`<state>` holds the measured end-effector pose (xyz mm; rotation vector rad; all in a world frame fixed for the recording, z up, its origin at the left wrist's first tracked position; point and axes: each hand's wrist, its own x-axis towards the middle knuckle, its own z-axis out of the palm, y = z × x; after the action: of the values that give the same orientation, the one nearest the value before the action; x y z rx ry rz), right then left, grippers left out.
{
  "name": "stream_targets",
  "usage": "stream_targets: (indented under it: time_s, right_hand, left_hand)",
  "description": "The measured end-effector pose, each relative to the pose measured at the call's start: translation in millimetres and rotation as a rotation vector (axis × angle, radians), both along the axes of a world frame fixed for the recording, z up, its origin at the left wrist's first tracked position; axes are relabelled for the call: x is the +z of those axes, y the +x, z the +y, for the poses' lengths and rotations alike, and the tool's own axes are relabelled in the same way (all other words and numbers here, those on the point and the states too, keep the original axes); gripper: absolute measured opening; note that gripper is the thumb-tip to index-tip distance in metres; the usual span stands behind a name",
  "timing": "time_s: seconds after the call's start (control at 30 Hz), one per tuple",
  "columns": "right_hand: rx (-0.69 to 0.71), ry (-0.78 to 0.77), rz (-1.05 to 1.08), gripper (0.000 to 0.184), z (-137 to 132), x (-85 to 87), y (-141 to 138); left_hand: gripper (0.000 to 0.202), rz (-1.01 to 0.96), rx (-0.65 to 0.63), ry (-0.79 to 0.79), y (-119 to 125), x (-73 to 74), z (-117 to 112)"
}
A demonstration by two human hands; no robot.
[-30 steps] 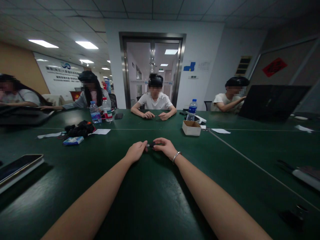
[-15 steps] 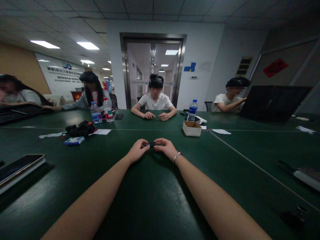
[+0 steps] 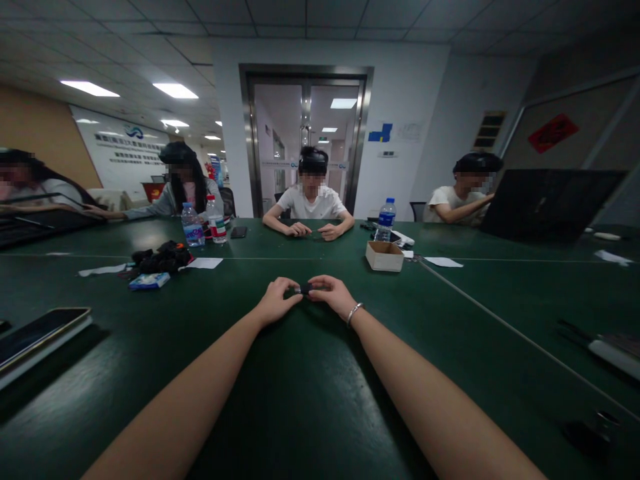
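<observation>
A small, dark, stubby object (image 3: 305,289) sits between two bare hands above a glossy green tabletop (image 3: 300,380), the left hand (image 3: 277,300) pinching one end, the right hand (image 3: 333,297), a shiny silver-toned bangle (image 3: 354,314) at its wrist, gripping the other. Beyond stand a topless, straight-sided cardboard box (image 3: 384,260) and a clear plastic bottle (image 3: 385,228), blue-capped.

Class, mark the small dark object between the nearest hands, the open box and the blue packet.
Small dark object (image 3: 305,289), head view: its middle.
Open box (image 3: 384,261), head view: front wall.
Blue packet (image 3: 149,281), head view: top face.
</observation>
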<state>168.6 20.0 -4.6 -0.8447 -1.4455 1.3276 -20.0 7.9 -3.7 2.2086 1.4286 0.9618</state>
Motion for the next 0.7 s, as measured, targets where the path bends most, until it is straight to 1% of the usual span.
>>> stream_targets:
  time_s: [0.1, 0.2, 0.27, 0.33, 0.43, 0.53, 0.63, 0.7]
  right_hand:
    - [-0.003, -0.009, -0.009, 0.036, -0.4, 0.5, 0.0]
    - [0.006, -0.003, 0.0, 0.036, 0.0, -0.2, 0.1]
    - [0.01, 0.004, 0.002, 0.037, 0.6, -0.9, 0.2]
    - [0.008, 0.005, 0.001, 0.037, 0.9, -1.3, 0.3]
    - [0.01, 0.003, -0.003, 0.037, 0.6, -1.0, 0.2]
    - [0.017, 0.008, -0.006, 0.036, 0.3, -0.4, 0.1]
    - [0.017, 0.007, -0.005, 0.036, 0.4, -0.3, 0.3]
    - [0.024, 0.005, -0.009, 0.036, 0.6, -0.3, 0.4]
  left_hand:
    - [0.035, -0.006, -0.024, -0.039, 0.8, 0.8, -0.8]
    - [0.025, -0.057, -0.043, -0.025, 1.4, 0.4, -1.8]
    - [0.031, -0.123, -0.04, -0.033, 1.7, -0.6, -2.3]
    - [0.032, -0.158, -0.058, -0.049, 1.7, -1.3, -2.4]
    - [0.025, -0.124, -0.071, -0.061, 1.1, -1.4, -2.0]
    - [0.036, -0.077, -0.034, -0.071, 0.8, 0.2, -2.7]
    - [0.034, -0.076, -0.024, -0.064, 1.6, 2.2, -4.1]
    - [0.037, -0.043, -0.028, -0.068, 2.1, 2.9, -4.6]
